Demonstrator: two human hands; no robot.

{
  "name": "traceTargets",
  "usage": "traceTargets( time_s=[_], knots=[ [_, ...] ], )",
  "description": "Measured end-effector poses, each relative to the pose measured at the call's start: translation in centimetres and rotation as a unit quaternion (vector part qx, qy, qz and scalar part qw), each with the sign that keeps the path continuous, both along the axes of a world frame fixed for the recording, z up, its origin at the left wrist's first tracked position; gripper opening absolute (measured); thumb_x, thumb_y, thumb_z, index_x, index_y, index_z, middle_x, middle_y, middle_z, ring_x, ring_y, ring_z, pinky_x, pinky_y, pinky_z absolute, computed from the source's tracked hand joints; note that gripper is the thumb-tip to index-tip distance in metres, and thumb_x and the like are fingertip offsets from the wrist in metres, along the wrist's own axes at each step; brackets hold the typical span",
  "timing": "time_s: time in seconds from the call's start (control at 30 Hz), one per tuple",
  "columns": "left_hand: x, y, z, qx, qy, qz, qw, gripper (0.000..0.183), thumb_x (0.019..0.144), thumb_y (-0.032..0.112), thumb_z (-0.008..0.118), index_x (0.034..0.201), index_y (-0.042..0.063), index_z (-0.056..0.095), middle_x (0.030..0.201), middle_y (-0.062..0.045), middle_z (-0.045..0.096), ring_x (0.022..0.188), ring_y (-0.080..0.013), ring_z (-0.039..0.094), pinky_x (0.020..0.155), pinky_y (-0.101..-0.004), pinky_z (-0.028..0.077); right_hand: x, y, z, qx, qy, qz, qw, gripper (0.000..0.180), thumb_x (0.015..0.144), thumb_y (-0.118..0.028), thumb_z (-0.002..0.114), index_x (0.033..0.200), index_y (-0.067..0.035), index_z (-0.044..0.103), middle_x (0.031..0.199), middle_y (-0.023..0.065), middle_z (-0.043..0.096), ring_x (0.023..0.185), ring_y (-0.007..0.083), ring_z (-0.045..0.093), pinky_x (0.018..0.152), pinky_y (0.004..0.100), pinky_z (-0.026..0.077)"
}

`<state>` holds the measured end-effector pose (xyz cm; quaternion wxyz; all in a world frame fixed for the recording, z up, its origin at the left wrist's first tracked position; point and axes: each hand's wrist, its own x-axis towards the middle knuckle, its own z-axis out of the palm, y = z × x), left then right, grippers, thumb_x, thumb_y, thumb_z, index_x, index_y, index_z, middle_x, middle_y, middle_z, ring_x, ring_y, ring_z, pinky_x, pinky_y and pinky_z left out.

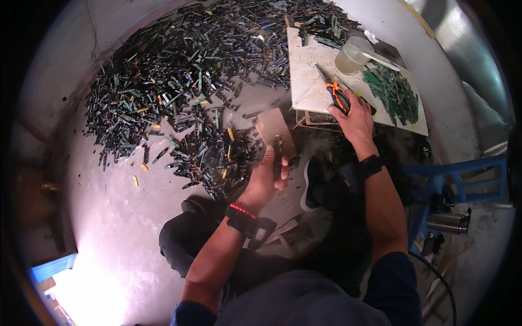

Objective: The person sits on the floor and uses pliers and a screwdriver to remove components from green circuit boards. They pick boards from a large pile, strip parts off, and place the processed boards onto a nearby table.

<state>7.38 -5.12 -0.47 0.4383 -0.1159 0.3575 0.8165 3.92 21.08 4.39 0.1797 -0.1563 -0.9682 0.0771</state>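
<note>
My left hand [267,173] is closed around a small dark strip-shaped part [278,146], held upright between thumb and fingers above a tan block [275,128]. On the white board [308,87], my right hand [355,118] touches the handles of pliers with black and orange grips [337,95]; whether it grips them cannot be told. Their pointed jaws face away from me. A second tool with a dark handle lies beside them, partly under the fingers. Behind stands a translucent plastic measuring cup [352,55] with a long handle. Green strips [393,93] are piled at the board's right side.
A large heap of dark and green strip parts [183,61] covers the floor ahead and left, with a smaller heap [212,159] nearer. More strips [326,28] lie at the board's far end. At right are a blue plastic chair [469,179], a metal flask [448,223] and a black cable [442,281].
</note>
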Motion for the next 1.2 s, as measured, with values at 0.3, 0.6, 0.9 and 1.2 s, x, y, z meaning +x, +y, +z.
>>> traceTargets(
  time_s=[0.3, 0.6, 0.9, 1.2],
  knots=[
    [-0.4, -0.6, -0.4, 0.006, 0.004, 0.022, 1.0, 0.049, 0.099, 0.048, 0.027, 0.086, 0.007, 0.05, 0.062, -0.005, 0.046, 0.045, -0.0141, 0.033, 0.045, -0.0273, 0.033, 0.9, -3.1, 2.7, -0.466, -0.037, 0.043, 0.883, 0.032, 0.078, -0.031, 0.066, 0.083, 0.001, 0.06, 0.071, 0.0048, 0.057, 0.071, 0.0186, 0.057, 0.065, 0.0308, 0.046],
    [-0.4, -1.2, 0.7, -0.023, 0.065, 0.006, 0.998, 0.051, 0.1, 0.048, 0.025, 0.085, 0.006, 0.051, 0.062, -0.005, 0.046, 0.046, -0.0127, 0.035, 0.045, -0.0253, 0.032, 10.3, -9.2, 4.0, -0.811, -0.114, 0.161, 0.551, 0.044, 0.072, -0.019, 0.055, 0.11, 0.002, 0.049, 0.086, 0.0125, 0.056, 0.071, 0.02, 0.054, 0.068, 0.0303, 0.044],
    [3.5, -3.3, 1.9, -0.173, 0.241, -0.059, 0.953, 0.058, 0.098, 0.055, 0.022, 0.084, 0.007, 0.052, 0.058, -0.001, 0.047, 0.048, -0.0104, 0.04, 0.045, -0.0243, 0.031, 17.4, -12.8, 3.6, -0.767, -0.273, 0.11, 0.57, 0.035, 0.085, -0.014, 0.055, 0.117, -0.001, 0.052, 0.099, 0.0124, 0.065, 0.081, 0.0173, 0.063, 0.06, 0.0255, 0.045],
    [8.5, -4.4, -0.2, -0.22, 0.29, 0.056, 0.93, 0.066, 0.092, 0.063, 0.034, 0.071, 0.004, 0.055, 0.052, -0.002, 0.046, 0.041, -0.0102, 0.039, 0.039, -0.0249, 0.028, 22.8, -15.1, 3.7, -0.763, -0.301, 0.15, 0.551, 0.032, 0.09, -0.021, 0.049, 0.119, -0.008, 0.051, 0.105, 0.0071, 0.064, 0.09, 0.0154, 0.062, 0.063, 0.0248, 0.048]
  ],
)
